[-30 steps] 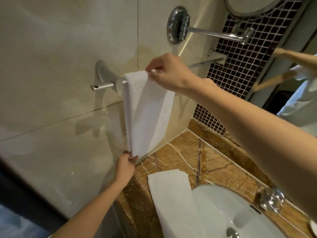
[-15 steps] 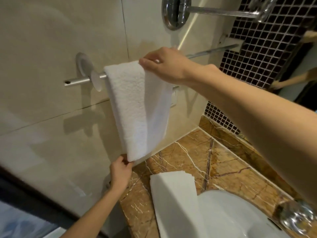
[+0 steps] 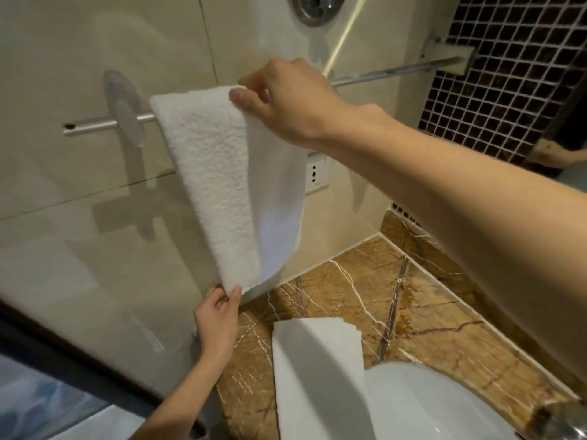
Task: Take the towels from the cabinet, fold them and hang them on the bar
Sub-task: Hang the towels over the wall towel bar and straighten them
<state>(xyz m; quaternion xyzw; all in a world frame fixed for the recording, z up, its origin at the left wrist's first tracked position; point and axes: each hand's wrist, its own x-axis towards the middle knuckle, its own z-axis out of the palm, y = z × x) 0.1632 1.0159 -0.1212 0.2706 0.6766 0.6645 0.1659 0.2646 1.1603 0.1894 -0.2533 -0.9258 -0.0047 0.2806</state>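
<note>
A folded white towel [image 3: 219,185] hangs over the chrome bar [image 3: 397,70] on the beige tiled wall, close to the bar's left bracket [image 3: 127,119]. My right hand [image 3: 286,100] pinches the towel's top fold at the bar. My left hand [image 3: 217,319] pinches the towel's bottom corner from below, just above the counter. A second folded white towel [image 3: 314,376] lies on the brown marble counter [image 3: 428,312], partly over the basin's rim.
A white basin [image 3: 428,408] fills the lower right, with a chrome tap [image 3: 562,420] at its edge. A wall socket [image 3: 316,174] sits behind the hanging towel. Dark mosaic tiles [image 3: 508,74] cover the right wall. A round chrome mount [image 3: 314,7] is above the bar.
The view has come closer and tilted down. Both hands keep their hold on the hanging towel, which now lies a little flatter and straighter on the bar.
</note>
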